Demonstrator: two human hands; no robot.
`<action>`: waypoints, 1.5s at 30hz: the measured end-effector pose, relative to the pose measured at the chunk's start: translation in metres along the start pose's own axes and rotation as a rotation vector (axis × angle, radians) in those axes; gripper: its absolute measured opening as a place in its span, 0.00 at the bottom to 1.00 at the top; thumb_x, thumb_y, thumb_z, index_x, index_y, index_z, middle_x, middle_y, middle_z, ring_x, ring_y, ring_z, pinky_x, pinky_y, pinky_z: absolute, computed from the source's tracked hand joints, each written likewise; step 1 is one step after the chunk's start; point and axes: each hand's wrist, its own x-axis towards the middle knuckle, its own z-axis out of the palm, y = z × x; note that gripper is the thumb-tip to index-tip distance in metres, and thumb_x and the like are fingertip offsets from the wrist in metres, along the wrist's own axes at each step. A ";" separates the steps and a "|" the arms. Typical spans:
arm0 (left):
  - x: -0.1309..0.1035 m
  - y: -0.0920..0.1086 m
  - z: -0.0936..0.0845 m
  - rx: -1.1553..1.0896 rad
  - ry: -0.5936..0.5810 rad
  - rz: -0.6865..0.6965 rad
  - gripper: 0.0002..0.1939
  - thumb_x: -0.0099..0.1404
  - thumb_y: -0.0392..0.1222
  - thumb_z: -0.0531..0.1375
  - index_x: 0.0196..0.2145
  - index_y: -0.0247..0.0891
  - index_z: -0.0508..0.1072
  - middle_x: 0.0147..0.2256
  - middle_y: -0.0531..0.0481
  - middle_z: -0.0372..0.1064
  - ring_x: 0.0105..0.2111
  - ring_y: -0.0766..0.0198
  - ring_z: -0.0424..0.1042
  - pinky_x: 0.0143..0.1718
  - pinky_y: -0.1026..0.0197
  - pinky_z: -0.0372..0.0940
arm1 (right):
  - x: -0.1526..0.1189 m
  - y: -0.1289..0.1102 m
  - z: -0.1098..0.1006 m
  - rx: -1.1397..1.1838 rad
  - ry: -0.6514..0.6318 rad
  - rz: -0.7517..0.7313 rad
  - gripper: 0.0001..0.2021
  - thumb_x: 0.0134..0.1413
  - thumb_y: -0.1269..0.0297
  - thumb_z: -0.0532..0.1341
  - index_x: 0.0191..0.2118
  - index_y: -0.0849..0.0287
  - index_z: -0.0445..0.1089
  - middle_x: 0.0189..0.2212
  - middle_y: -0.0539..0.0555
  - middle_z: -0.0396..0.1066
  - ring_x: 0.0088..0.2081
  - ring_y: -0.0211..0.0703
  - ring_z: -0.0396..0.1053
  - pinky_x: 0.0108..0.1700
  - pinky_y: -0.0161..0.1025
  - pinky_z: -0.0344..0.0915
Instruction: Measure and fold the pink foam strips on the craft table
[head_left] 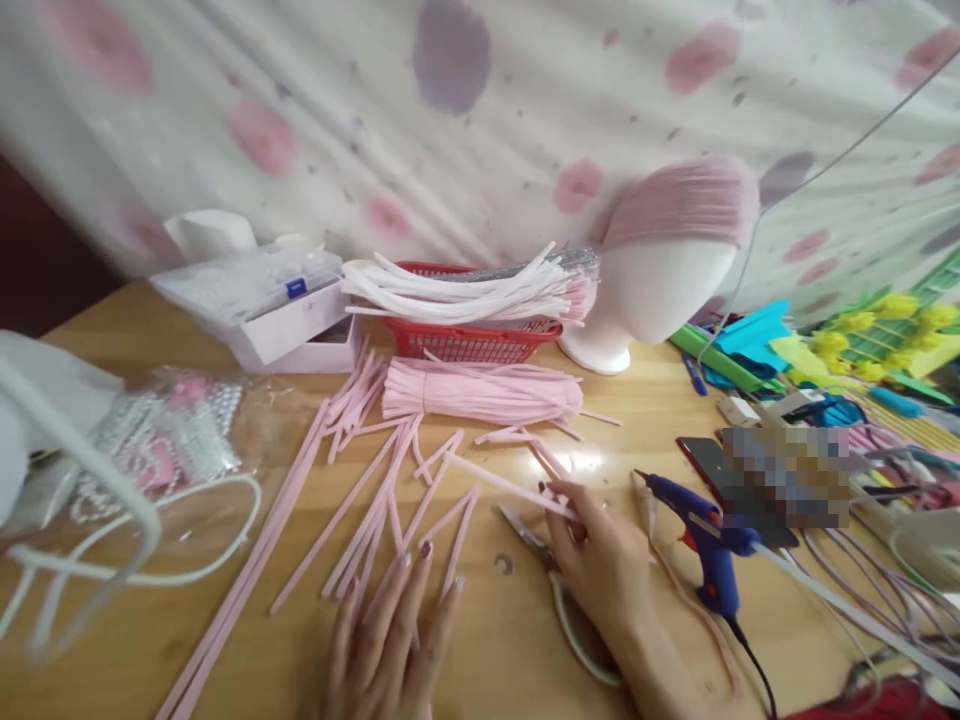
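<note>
A wooden table (pixel 262 660) spans the view, and behind it hangs a pale, creased cloth (pixel 517 120) with pink and purple flowers. From the left, a white looped cable (pixel 251 520) lies near a clear bag (pixel 161 440) of silvery beads. Farther back stand white boxes (pixel 296 325), one tilted on another. Long pink strips (pixel 259 560) slant toward the near edge, and shorter pink pieces (pixel 379 500) fan out at the middle. Behind these lies a tied pink bundle (pixel 480 390), in front of a red basket (pixel 465 343) with white stems (pixel 457 290) across its top. To its right stands a white head form (pixel 652 290) with a pink covering (pixel 682 200). At the far right are a blue glue gun (pixel 705 535), a dark phone (pixel 709 470), cables and bright craft pieces.

The left hand (pixel 390 640) reaches in from the near edge, palm down, fingers spread and extended over the near ends of the shorter pieces, gripping nothing. The right hand (pixel 604 560) angles in from the lower right, fingers curled, pinching one end of a single pink strip (pixel 502 480) that points left and away. Scissors (pixel 562 590) lie partly under this hand, blades pointing away.
</note>
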 end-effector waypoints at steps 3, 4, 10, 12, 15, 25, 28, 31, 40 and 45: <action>0.003 -0.001 -0.014 -0.061 -0.070 0.043 0.42 0.64 0.66 0.55 0.65 0.33 0.63 0.63 0.32 0.64 0.69 0.43 0.47 0.68 0.41 0.30 | 0.000 -0.006 -0.004 0.022 0.002 0.047 0.11 0.62 0.65 0.55 0.38 0.58 0.76 0.19 0.51 0.74 0.20 0.42 0.70 0.26 0.35 0.61; 0.005 -0.001 -0.017 -0.069 -0.070 0.040 0.45 0.62 0.69 0.54 0.65 0.32 0.63 0.62 0.31 0.64 0.68 0.43 0.49 0.68 0.41 0.30 | 0.000 -0.007 -0.005 0.030 -0.017 0.064 0.12 0.62 0.65 0.54 0.38 0.58 0.76 0.20 0.51 0.74 0.21 0.42 0.70 0.27 0.35 0.61; 0.000 -0.003 -0.013 -0.051 -0.071 0.047 0.47 0.63 0.70 0.53 0.68 0.33 0.57 0.64 0.31 0.61 0.67 0.42 0.49 0.67 0.44 0.33 | -0.002 -0.009 -0.005 0.058 -0.070 0.064 0.14 0.62 0.65 0.52 0.38 0.57 0.75 0.23 0.54 0.77 0.24 0.45 0.73 0.28 0.36 0.62; -0.009 -0.002 -0.004 -0.048 -0.119 -0.006 0.44 0.66 0.65 0.52 0.71 0.37 0.50 0.65 0.33 0.59 0.67 0.43 0.50 0.66 0.45 0.40 | -0.007 -0.007 -0.001 0.074 -0.085 0.037 0.13 0.62 0.66 0.52 0.38 0.56 0.75 0.27 0.55 0.79 0.25 0.46 0.75 0.27 0.36 0.62; -0.021 0.001 0.007 -0.106 -0.177 -0.215 0.35 0.72 0.53 0.49 0.72 0.48 0.42 0.66 0.39 0.58 0.68 0.46 0.52 0.64 0.43 0.51 | -0.015 -0.002 0.007 0.082 -0.080 0.030 0.12 0.64 0.64 0.53 0.38 0.55 0.75 0.29 0.54 0.80 0.23 0.44 0.74 0.25 0.36 0.61; -0.015 -0.005 -0.020 -0.476 -0.257 -0.259 0.31 0.75 0.49 0.46 0.71 0.46 0.45 0.72 0.42 0.43 0.71 0.46 0.40 0.68 0.35 0.45 | -0.007 -0.014 0.000 -0.026 -0.154 0.017 0.13 0.62 0.65 0.53 0.34 0.57 0.75 0.25 0.56 0.77 0.28 0.47 0.73 0.30 0.37 0.57; -0.014 -0.006 -0.019 -0.491 -0.253 -0.274 0.28 0.74 0.48 0.48 0.69 0.42 0.51 0.71 0.40 0.45 0.71 0.47 0.41 0.67 0.35 0.46 | -0.007 -0.021 -0.003 -0.081 -0.222 0.076 0.13 0.62 0.64 0.54 0.35 0.57 0.75 0.27 0.57 0.78 0.29 0.49 0.74 0.30 0.37 0.55; -0.009 -0.005 -0.020 -0.473 -0.248 -0.265 0.29 0.74 0.50 0.49 0.68 0.36 0.53 0.70 0.34 0.48 0.71 0.44 0.43 0.66 0.32 0.47 | -0.006 -0.025 -0.004 -0.092 -0.219 0.078 0.12 0.62 0.65 0.54 0.36 0.57 0.75 0.27 0.56 0.78 0.29 0.47 0.74 0.29 0.36 0.54; -0.025 -0.003 -0.018 -0.526 -0.207 -0.278 0.32 0.74 0.56 0.43 0.70 0.41 0.48 0.71 0.36 0.46 0.70 0.45 0.46 0.66 0.36 0.50 | -0.015 -0.022 0.000 -0.045 -0.192 0.062 0.13 0.62 0.64 0.54 0.33 0.57 0.75 0.24 0.55 0.75 0.27 0.46 0.71 0.31 0.37 0.55; -0.032 -0.010 0.027 -0.631 -0.144 -0.379 0.44 0.67 0.69 0.30 0.61 0.46 0.68 0.59 0.37 0.69 0.64 0.46 0.61 0.62 0.40 0.58 | -0.021 -0.020 0.000 -0.028 -0.067 0.036 0.15 0.63 0.64 0.53 0.29 0.57 0.73 0.20 0.54 0.73 0.25 0.44 0.69 0.30 0.36 0.55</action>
